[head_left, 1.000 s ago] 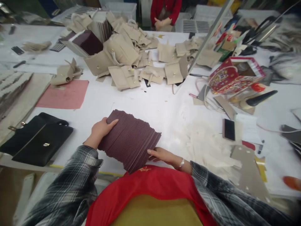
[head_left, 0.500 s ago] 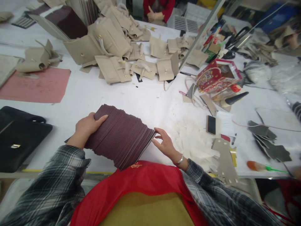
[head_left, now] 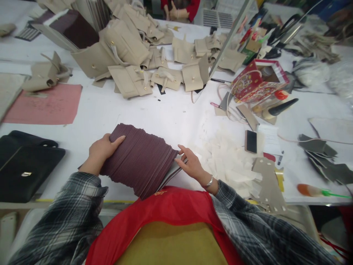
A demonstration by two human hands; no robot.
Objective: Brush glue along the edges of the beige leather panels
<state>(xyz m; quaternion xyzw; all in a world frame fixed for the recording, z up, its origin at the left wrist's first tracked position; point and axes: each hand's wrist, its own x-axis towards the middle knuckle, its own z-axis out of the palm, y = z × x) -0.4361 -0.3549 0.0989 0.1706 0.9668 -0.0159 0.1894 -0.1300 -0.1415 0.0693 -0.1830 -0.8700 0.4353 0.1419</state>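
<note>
A thick stack of thin maroon leather-like pieces (head_left: 140, 156) lies fanned on its edges in front of my red-and-olive apron. My left hand (head_left: 102, 151) grips its far left end, thumb across the top and the other fingers hidden beneath. At the right end, my right hand (head_left: 190, 164), with a silver bracelet at the wrist, has its index finger and thumb on the edge of the end pieces. A few pieces with pale edges (head_left: 173, 172) stand apart from the stack, running to beneath the right fingers.
Beige bag parts (head_left: 129, 79) are piled along the back. A black bag (head_left: 30, 167) lies left, near a pink sheet (head_left: 46, 105). White scraps (head_left: 228, 165), a phone (head_left: 250, 141), a red box (head_left: 257, 82) and a brush (head_left: 282, 107) occupy the right. Another person's hands (head_left: 178, 14) are across the table.
At the stack's right end, a few pale-edged pieces have come away from the rest, leaving a wider gap. My right fingers have shifted slightly left; the left hand keeps its grip.
</note>
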